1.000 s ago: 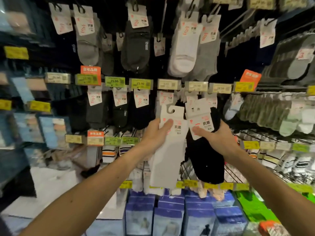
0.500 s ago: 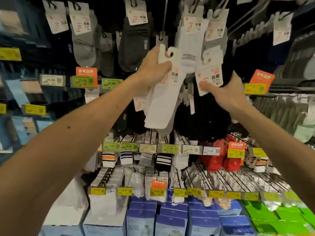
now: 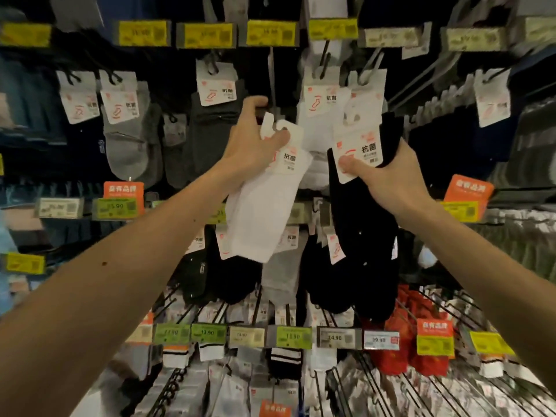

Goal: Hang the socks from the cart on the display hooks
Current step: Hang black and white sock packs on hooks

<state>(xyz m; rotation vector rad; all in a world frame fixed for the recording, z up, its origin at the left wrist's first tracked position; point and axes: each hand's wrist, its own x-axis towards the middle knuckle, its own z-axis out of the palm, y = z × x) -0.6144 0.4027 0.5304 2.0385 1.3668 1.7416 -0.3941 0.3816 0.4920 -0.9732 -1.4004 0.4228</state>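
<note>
My left hand (image 3: 251,145) grips the white card header of a white sock pack (image 3: 261,212), thumb pressed just under its hook cut-out. The card's top sits right at the tip of a bare metal display hook (image 3: 273,85) that runs upward; whether it is on the hook I cannot tell. My right hand (image 3: 385,176) pinches the label card of a black sock pack (image 3: 364,236), held up a little to the right, below hanging white socks (image 3: 313,130).
Rows of hooks carry grey socks (image 3: 126,145), dark socks (image 3: 207,139) and more black packs (image 3: 228,278) below. Yellow and green price tags (image 3: 270,33) line the rails. Red packs (image 3: 391,356) and long bare hooks fill the lower right.
Both hands have risen with their sock packs toward the upper row. My left hand has brought the white pack's card up to the hook tip, and the view has tilted upward.
</note>
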